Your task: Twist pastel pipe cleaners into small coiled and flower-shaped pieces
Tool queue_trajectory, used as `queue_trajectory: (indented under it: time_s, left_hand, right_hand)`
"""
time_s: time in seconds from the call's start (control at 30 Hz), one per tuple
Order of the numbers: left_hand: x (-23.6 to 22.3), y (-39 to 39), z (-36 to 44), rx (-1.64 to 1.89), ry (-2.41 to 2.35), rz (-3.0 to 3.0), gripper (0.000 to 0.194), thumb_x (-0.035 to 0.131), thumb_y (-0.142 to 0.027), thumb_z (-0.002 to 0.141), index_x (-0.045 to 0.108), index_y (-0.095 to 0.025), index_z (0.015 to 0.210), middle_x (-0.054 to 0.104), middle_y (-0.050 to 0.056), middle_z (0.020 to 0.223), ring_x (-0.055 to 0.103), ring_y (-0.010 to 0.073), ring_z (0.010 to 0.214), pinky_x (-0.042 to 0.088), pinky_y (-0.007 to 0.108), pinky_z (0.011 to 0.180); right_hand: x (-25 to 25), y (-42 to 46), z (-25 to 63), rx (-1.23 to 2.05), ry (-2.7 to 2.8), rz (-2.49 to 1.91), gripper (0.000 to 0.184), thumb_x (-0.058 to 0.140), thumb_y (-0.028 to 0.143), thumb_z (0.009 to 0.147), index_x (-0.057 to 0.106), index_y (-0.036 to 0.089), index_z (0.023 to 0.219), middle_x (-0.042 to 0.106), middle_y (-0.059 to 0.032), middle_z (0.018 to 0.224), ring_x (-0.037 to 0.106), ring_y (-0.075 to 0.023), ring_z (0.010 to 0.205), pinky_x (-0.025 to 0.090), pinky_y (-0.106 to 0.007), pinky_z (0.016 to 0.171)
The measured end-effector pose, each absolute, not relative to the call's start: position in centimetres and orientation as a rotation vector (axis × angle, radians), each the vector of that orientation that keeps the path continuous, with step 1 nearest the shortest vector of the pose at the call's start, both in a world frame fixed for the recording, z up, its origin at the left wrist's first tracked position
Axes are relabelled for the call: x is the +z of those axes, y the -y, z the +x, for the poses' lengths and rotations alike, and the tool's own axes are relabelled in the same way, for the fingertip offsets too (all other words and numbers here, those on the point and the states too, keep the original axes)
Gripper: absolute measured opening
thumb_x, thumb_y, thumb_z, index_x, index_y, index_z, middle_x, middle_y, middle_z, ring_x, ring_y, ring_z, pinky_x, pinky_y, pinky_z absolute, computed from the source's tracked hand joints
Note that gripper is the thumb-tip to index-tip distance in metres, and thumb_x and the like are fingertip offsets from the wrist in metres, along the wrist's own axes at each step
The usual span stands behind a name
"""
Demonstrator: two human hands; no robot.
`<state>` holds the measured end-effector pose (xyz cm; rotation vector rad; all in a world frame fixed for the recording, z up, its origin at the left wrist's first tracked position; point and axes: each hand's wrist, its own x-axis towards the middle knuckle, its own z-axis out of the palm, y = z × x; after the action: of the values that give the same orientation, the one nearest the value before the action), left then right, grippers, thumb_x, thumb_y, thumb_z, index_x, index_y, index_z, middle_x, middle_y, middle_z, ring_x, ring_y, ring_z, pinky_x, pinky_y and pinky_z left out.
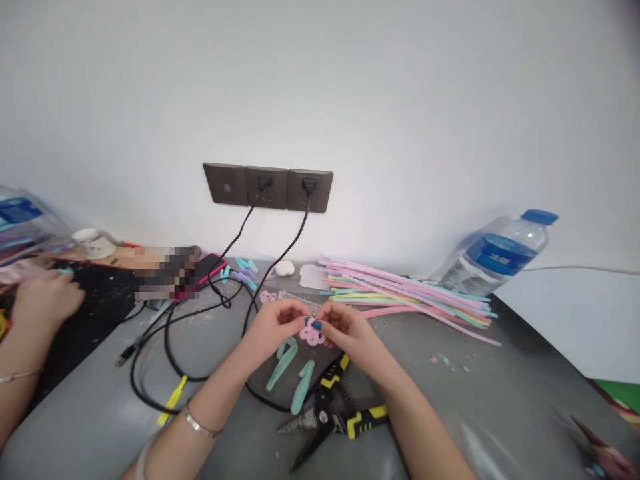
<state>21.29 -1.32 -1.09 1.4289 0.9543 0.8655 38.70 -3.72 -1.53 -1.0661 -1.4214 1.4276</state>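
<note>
A small pink flower of looped pipe cleaner (313, 335) is held up in the middle, above the grey table. My left hand (280, 325) pinches its top edge from the left. From the right, my right hand (347, 327) pinches the same flower, thumbs close together. Just below lie two folded green pipe cleaners (303, 387). Wire-stripping pliers (325, 417) with black and yellow handles rest with their jaws spread, partly under my right forearm. Behind my left hand sits another pink looped piece (269, 297).
Pastel pipe cleaners (405, 293) lie bundled at back right beside a leaning water bottle (505, 253). Black cables (167, 340) run from the wall sockets (267, 189) across the left. A phone (210, 268) lies behind. Another person's hand (47, 300) is at far left.
</note>
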Motion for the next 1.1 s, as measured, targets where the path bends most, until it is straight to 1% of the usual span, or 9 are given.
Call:
queue_trajectory:
  time_s: [0.1, 0.23, 0.43, 0.6, 0.67, 0.87, 1.0, 1.1]
  left_hand:
    - [-1.2, 1.2, 21.1, 0.841, -0.962, 1.505, 0.007, 0.062, -0.018, 0.072, 0.067, -0.014, 0.073, 0.065, 0.002, 0.069, 0.058, 0.0135, 0.065, 0.046, 0.023, 0.063]
    - [-1.3, 1.2, 20.9, 0.812, -0.972, 1.613, 0.011, 0.059, -0.017, 0.074, 0.07, -0.014, 0.074, 0.069, 0.004, 0.072, 0.061, 0.0157, 0.068, 0.047, 0.025, 0.066]
    - [-1.0, 1.2, 20.9, 0.815, -1.0, 1.626, 0.013, 0.06, -0.017, 0.075, 0.072, -0.015, 0.076, 0.072, 0.006, 0.077, 0.064, 0.0174, 0.072, 0.049, 0.026, 0.069]
    - [-0.8, 1.3, 21.0, 0.779, -1.01, 1.612, 0.019, 0.056, -0.018, 0.076, 0.074, -0.015, 0.083, 0.074, 0.007, 0.083, 0.065, 0.0171, 0.07, 0.051, 0.026, 0.065]
    - [-0.8, 1.3, 21.0, 0.795, -1.011, 1.598, 0.018, 0.058, -0.019, 0.076, 0.074, -0.015, 0.084, 0.074, 0.007, 0.084, 0.065, 0.0176, 0.071, 0.052, 0.026, 0.065]
    - [-1.3, 0.9, 20.8, 0.857, -1.005, 1.524, 0.013, 0.063, -0.02, 0.074, 0.072, -0.014, 0.081, 0.072, 0.006, 0.078, 0.064, 0.0168, 0.07, 0.052, 0.027, 0.067]
    - [-1.6, 0.8, 20.8, 0.973, -1.032, 1.457, 0.017, 0.065, -0.02, 0.072, 0.066, -0.014, 0.088, 0.07, 0.005, 0.08, 0.064, 0.0166, 0.074, 0.051, 0.026, 0.068]
    - [-1.7, 0.9, 20.9, 1.026, -1.053, 1.436, 0.019, 0.065, -0.019, 0.071, 0.064, -0.015, 0.09, 0.068, 0.003, 0.079, 0.064, 0.0158, 0.075, 0.05, 0.025, 0.069]
  right_hand:
    - [-1.5, 3.8, 38.7, 1.404, 1.425, -1.108, 0.032, 0.067, 0.048, 0.076, 0.055, 0.018, 0.077, 0.052, 0.0038, 0.061, 0.048, -0.01, 0.053, 0.042, -0.023, 0.052]
    - [-1.7, 3.7, 38.7, 1.403, 1.413, -1.129, 0.031, 0.068, 0.047, 0.075, 0.055, 0.019, 0.075, 0.053, 0.0033, 0.062, 0.048, -0.0104, 0.053, 0.042, -0.024, 0.051]
    - [-2.1, 3.5, 38.6, 1.384, 1.414, -1.132, 0.03, 0.068, 0.045, 0.075, 0.054, 0.019, 0.074, 0.053, 0.0027, 0.063, 0.049, -0.0105, 0.052, 0.041, -0.024, 0.05]
    - [-2.8, 3.3, 38.7, 1.31, 1.414, -1.134, 0.025, 0.068, 0.04, 0.075, 0.053, 0.019, 0.073, 0.053, 0.0029, 0.064, 0.05, -0.0113, 0.055, 0.041, -0.023, 0.051]
    - [-3.0, 3.3, 38.8, 1.275, 1.426, -1.137, 0.023, 0.068, 0.038, 0.076, 0.054, 0.019, 0.074, 0.054, 0.0023, 0.065, 0.051, -0.0117, 0.057, 0.041, -0.024, 0.052]
    - [-2.6, 3.3, 38.9, 1.268, 1.401, -1.132, 0.019, 0.067, 0.036, 0.076, 0.06, 0.019, 0.08, 0.058, 0.0009, 0.066, 0.053, -0.0126, 0.056, 0.043, -0.024, 0.052]
    - [-2.1, 3.3, 38.9, 1.305, 1.347, -1.118, 0.024, 0.067, 0.041, 0.076, 0.062, 0.019, 0.087, 0.061, -0.0002, 0.07, 0.056, -0.0132, 0.058, 0.046, -0.025, 0.053]
    - [-2.0, 3.3, 38.9, 1.393, 1.316, -1.083, 0.029, 0.07, 0.043, 0.073, 0.062, 0.019, 0.087, 0.065, -0.002, 0.076, 0.06, -0.0139, 0.062, 0.049, -0.025, 0.055]
